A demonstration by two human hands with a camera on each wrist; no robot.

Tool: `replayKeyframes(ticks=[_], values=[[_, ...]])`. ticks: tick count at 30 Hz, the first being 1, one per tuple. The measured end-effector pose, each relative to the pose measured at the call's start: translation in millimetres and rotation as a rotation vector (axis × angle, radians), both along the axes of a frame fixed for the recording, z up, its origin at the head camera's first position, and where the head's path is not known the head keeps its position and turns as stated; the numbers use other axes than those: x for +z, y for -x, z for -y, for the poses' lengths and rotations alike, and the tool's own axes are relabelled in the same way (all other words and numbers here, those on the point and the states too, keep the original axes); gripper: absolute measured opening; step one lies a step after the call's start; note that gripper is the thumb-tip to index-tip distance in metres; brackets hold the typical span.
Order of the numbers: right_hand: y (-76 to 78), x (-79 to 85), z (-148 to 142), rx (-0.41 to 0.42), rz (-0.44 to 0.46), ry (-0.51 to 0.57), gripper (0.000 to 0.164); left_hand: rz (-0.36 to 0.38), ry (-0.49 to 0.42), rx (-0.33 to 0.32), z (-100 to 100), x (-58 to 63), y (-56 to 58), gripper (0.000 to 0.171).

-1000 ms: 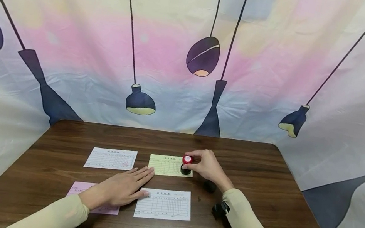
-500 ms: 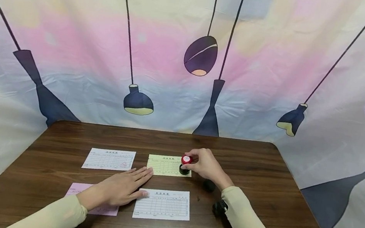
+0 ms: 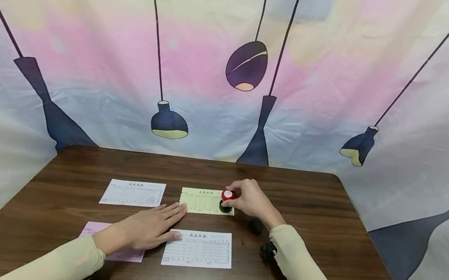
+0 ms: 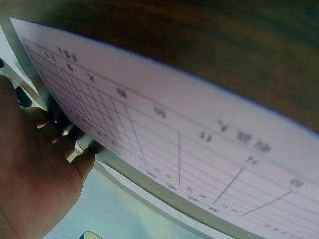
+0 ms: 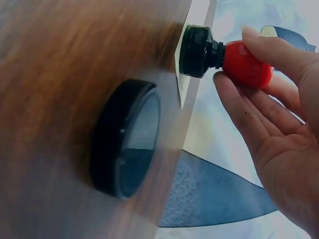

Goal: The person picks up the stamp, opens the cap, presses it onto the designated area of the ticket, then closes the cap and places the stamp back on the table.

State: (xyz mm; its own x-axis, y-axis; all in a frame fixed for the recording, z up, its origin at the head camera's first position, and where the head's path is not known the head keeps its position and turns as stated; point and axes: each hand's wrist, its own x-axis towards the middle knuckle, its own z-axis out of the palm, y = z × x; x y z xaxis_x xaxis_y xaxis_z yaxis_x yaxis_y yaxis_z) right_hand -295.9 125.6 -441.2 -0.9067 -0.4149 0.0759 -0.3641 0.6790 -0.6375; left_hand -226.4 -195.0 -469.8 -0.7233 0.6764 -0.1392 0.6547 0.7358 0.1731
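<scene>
My right hand (image 3: pixel 254 201) grips a self-inking-style stamp by its red knob (image 5: pixel 244 62), thumb on one side and fingers on the other. The stamp's round black base (image 5: pixel 195 52) stands on the right part of a yellow printed form (image 3: pixel 198 200). My left hand (image 3: pixel 147 227) lies flat with its fingers extended. Its fingertips touch the yellow form's lower left corner, and the thumb rests on the upper left corner of a white form (image 3: pixel 202 251). Beneath that hand and wrist, a pink form (image 3: pixel 128 255) is partly covered.
A second white form (image 3: pixel 132 193) with a red stamp mark lies at the back left. The round black stamp cap (image 5: pixel 124 139) sits on the wooden table (image 3: pixel 307 194), right of the yellow form. A patterned curtain (image 3: pixel 209 123) hangs behind the table.
The head view shifts slightly. Both hands keep their places on the forms, and the stamp stays on the yellow form.
</scene>
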Motion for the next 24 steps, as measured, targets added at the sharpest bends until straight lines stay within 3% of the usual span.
replayKeyframes(ticks=[10,17,24], values=[[0.9,19.3,11,0.058,-0.067,-0.204,0.018,0.026,0.037,0.000,-3,7.6,5.3,0.075],[2.7,27.3,21,0.041,-0.062,-0.295,0.019,0.032,0.025,-0.008,-1,9.2,5.3,0.073],[3.7,34.1,24,0.060,-0.069,-0.325,0.031,0.035,0.033,-0.003,-2,8.4,5.6,0.073]])
